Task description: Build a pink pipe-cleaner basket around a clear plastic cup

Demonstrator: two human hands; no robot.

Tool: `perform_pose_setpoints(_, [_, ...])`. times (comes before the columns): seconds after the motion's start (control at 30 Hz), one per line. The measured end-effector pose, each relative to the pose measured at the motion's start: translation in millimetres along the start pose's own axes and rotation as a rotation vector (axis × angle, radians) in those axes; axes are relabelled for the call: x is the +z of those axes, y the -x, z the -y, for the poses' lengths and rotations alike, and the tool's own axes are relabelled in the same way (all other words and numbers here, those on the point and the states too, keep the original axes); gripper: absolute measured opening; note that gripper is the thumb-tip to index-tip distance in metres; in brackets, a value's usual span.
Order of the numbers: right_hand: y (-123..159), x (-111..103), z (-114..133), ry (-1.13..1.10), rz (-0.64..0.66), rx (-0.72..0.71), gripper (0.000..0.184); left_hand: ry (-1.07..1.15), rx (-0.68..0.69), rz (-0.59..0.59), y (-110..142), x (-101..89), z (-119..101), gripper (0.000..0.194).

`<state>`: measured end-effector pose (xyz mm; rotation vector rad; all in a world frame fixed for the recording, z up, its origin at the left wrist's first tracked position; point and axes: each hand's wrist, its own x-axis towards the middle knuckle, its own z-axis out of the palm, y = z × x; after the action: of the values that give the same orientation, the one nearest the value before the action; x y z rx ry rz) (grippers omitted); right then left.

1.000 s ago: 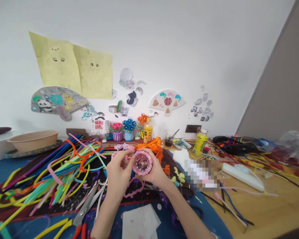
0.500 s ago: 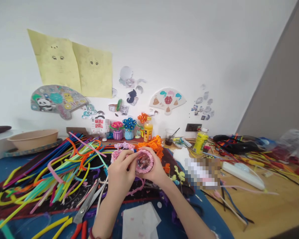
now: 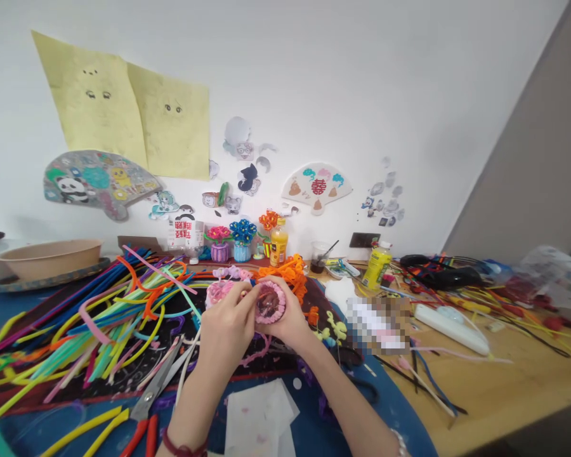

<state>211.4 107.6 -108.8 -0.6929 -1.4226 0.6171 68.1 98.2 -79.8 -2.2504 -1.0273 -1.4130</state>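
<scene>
Between my hands is a round pink cup (image 3: 280, 310), its rim edged with fuzzy pink pipe cleaner and its inside clear and shiny. The open round end faces me. My left hand (image 3: 229, 320) pinches at its left edge, the fingertips bunched together; whether they also grip a loose strand is hidden. My right hand (image 3: 289, 320) wraps round the right side. Pink fuzzy pieces (image 3: 216, 292) lie just behind my left hand. Scissors (image 3: 150, 397) with red handles rest open to the left of my left forearm.
Many coloured pipe cleaners (image 3: 99, 330) spread over the dark mat at left. Orange fuzzy strands (image 3: 288, 277) lie behind my hands. White paper sheets (image 3: 254, 419) lie in front. Along the wall stand small pipe-cleaner flower pots (image 3: 242, 251) and drink bottles (image 3: 377, 266). A white power strip (image 3: 452, 329) is at right.
The whole view has shifted slightly, with the table and wall moving left and up in the picture. My hands still hold the pink cup, which appears slightly turned.
</scene>
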Motion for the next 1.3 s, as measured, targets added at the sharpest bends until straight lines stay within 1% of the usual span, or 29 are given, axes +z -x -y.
perform_pose_setpoints(0.1, [-0.1,-0.4,2.9,-0.031,0.009,0.017,0.074,0.040,-0.093,-0.003,-2.4,0.1,-2.5,0.027])
perform_pose_setpoints(0.2, [-1.1,-1.5,6.7,-0.067,0.004,0.036,0.072,0.140,-0.186,-0.002,-6.3,0.5,-3.8,0.029])
perform_pose_setpoints(0.33, [-2.0,-4.2,10.5,-0.098,-0.024,0.047,0.074,0.329,-0.212,0.081,-9.1,2.3,-3.3,0.034])
perform_pose_setpoints(0.4, [-2.2,-5.3,10.5,-0.099,-0.033,0.042,0.079,0.414,-0.208,0.136,-8.7,3.6,-3.2,0.041])
perform_pose_setpoints(0.47, [-2.2,-5.7,9.2,-0.092,-0.043,0.032,0.084,0.482,-0.202,0.180,-7.8,4.8,-3.6,0.053])
perform_pose_setpoints(0.53, [-2.3,-5.8,7.1,-0.076,-0.054,0.020,0.088,0.533,-0.196,0.205,-7.5,5.4,-4.5,0.066])
perform_pose_setpoints(0.6, [-2.3,-5.9,4.8,-0.055,-0.060,0.009,0.091,0.567,-0.196,0.216,-8.2,4.7,-5.7,0.072])
perform_pose_setpoints(0.77, [-2.2,-7.0,2.4,-0.021,-0.055,-0.022,0.093,0.592,-0.218,0.218,-11.8,-1.6,-7.9,0.062])
perform_pose_setpoints(0.9, [-2.7,-9.4,4.1,0.009,-0.003,-0.062,0.097,0.604,-0.226,0.203,-12.1,-4.4,-6.7,0.060])
perform_pose_setpoints(1.0, [-3.0,-12.4,5.2,0.050,0.024,-0.078,0.088,0.609,-0.234,0.205,-10.8,-3.5,-3.9,0.062])
perform_pose_setpoints(1.07, [-3.2,-14.1,5.1,0.075,0.016,-0.073,0.081,0.608,-0.234,0.212,-10.1,-2.5,-2.4,0.062])
perform_pose_setpoints(1.2, [-3.1,-15.3,3.3,0.099,-0.024,-0.076,0.076,0.602,-0.231,0.216,-9.5,-2.2,-2.2,0.063])
perform_pose_setpoints(1.3, [-2.7,-15.6,3.6,0.123,-0.040,-0.078,0.071,0.585,-0.236,0.200,-9.7,-3.3,-2.8,0.055])
